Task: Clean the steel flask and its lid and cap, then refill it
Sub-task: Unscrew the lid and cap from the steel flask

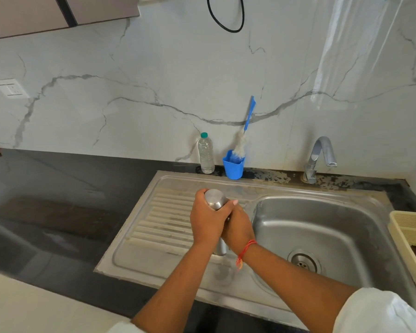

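Mid-body of the brushed steel cylindrical flask point(215, 199), on the ribbed drainboard of the stainless steel sink point(322, 227), is hidden beneath the left hand point(208, 221) and right hand point(238, 228), both wrapped round it. Only a domed end and the foot show, so cap and lid cannot be distinguished. The cream slotted plastic basket point(404, 227), right of the sink, is cut off by the frame edge and its dark contents are unidentifiable. The black cable loop point(226, 25), above the sink, is cropped at top.

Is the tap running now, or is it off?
Off: no stream of water falls from the tap into the sink.
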`<state>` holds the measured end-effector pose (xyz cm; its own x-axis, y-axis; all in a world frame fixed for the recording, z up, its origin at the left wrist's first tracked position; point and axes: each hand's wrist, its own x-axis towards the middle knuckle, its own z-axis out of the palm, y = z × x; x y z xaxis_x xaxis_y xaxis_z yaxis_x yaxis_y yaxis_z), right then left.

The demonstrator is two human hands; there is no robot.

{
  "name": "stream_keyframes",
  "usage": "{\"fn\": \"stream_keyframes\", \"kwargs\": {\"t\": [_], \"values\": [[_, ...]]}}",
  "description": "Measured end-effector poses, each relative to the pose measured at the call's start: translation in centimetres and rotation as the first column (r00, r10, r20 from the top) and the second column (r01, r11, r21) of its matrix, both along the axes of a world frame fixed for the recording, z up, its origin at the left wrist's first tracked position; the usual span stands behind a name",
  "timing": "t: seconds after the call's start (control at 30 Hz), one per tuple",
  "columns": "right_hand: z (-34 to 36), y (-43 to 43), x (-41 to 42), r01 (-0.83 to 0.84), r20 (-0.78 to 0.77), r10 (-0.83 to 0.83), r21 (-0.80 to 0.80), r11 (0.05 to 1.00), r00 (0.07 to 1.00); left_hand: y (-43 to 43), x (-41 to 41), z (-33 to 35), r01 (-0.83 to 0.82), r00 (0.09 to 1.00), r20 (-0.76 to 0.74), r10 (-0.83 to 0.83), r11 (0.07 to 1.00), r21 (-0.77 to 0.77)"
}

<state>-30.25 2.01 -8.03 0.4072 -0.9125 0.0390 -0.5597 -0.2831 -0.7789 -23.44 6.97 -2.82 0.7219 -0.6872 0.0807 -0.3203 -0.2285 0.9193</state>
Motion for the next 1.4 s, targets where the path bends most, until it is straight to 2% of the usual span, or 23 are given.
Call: {"fn": "stream_keyframes", "kwargs": {"t": [0.1, 0.17, 0.23, 0.33, 0.4, 0.5, 0.67, 0.83, 0.97, 1.1, 1.27, 1.4], "values": [[0.4, 0.4, -0.2, -0.046, 0.147, 0.04, 0.041, 0.998, 0.988, 1.1, 1.5, -0.2, 0.137, 0.99, -0.05, -0.136, 0.99, 0.028], [0.0, 0.3, -0.2, -0.072, 0.182, 0.064, 0.039, 0.997, 0.981, 2.1, 2.3, -0.4, 0.19, 0.98, -0.06, -0.188, 0.981, 0.039], [0.0, 0.4, -0.3, -0.073, 0.192, 0.063, 0.046, 0.996, 0.979, 2.9, 2.7, -0.8, 0.159, 0.986, -0.042, -0.159, 0.987, 0.005], [0.0, 0.4, -0.5, -0.083, 0.211, 0.072, 0.041, 0.996, 0.975, 3.3, 2.8, -1.3, 0.023, 0.999, -0.036, -0.026, 0.996, -0.085], [0.0, 0.3, -0.5, -0.09, 0.21, 0.081, 0.034, 0.995, 0.974, 2.9, 2.6, -1.1, 0.005, 1.0, 0.0, -0.005, 0.997, -0.079], [0.1, 0.2, -0.5, -0.094, 0.207, 0.085, 0.034, 0.995, 0.975, 1.8, 2.5, -0.8, 0.058, 0.998, 0.039, -0.057, 0.998, -0.012], [-0.2, -0.3, -0.3, -0.071, 0.203, 0.065, 0.024, 0.997, 0.977, 0.5, 2.4, 0.3, 0.191, 0.98, -0.061, -0.191, 0.982, 0.004], [-0.2, -0.5, -0.4, -0.08, 0.196, 0.072, 0.036, 0.996, 0.978, 1.7, 3.3, -0.7, 0.256, 0.965, -0.054, -0.257, 0.967, -0.013], [0.1, -0.1, -0.6, -0.077, 0.216, 0.065, 0.047, 0.996, 0.974, 2.6, 4.3, -1.0, 0.172, 0.984, -0.037, -0.174, 0.984, -0.053], [-0.1, 0.1, -0.5, -0.072, 0.198, 0.064, 0.032, 0.997, 0.978, 1.3, 3.5, 0.0, 0.132, 0.991, 0.037, -0.132, 0.991, 0.024], [-0.6, -0.3, -0.3, -0.067, 0.192, 0.054, 0.064, 0.996, 0.98, 0.2, 2.8, 0.5, 0.253, 0.966, -0.065, -0.251, 0.967, 0.018], [-0.3, -0.2, -0.4, -0.068, 0.165, 0.061, 0.036, 0.997, 0.984, 1.7, 3.7, 0.0, 0.325, 0.945, -0.048, -0.324, 0.945, 0.018]]}}
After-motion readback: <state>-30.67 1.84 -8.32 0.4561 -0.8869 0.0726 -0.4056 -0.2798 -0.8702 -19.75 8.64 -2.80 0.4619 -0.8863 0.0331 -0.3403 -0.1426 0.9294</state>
